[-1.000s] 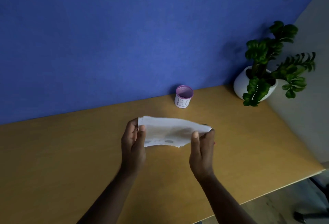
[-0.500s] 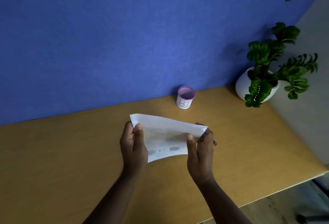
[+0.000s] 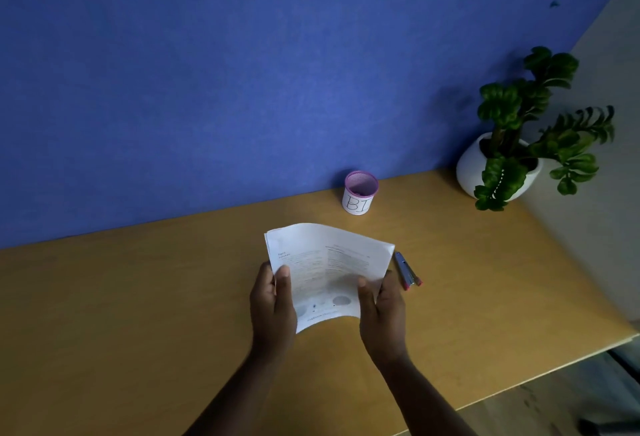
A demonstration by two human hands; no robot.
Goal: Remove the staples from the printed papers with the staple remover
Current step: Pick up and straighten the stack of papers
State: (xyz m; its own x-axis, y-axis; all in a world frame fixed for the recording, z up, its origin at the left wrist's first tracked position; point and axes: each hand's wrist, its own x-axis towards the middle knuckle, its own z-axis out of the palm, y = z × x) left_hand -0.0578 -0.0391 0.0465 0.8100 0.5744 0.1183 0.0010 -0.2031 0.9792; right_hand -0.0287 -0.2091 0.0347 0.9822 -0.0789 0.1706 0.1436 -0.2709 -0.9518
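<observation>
A tan wooden table (image 3: 138, 314) runs along a blue wall. Resting on it: a small pink-rimmed cup (image 3: 360, 193) marked "BI" against the wall, a white pot with a green plant (image 3: 498, 165) at the far right corner, and a staple remover (image 3: 407, 271) near the middle.

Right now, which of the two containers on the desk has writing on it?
The small pink-rimmed cup against the blue wall, its white label hand-lettered. The white plant pot in the far right corner is plain.
</observation>
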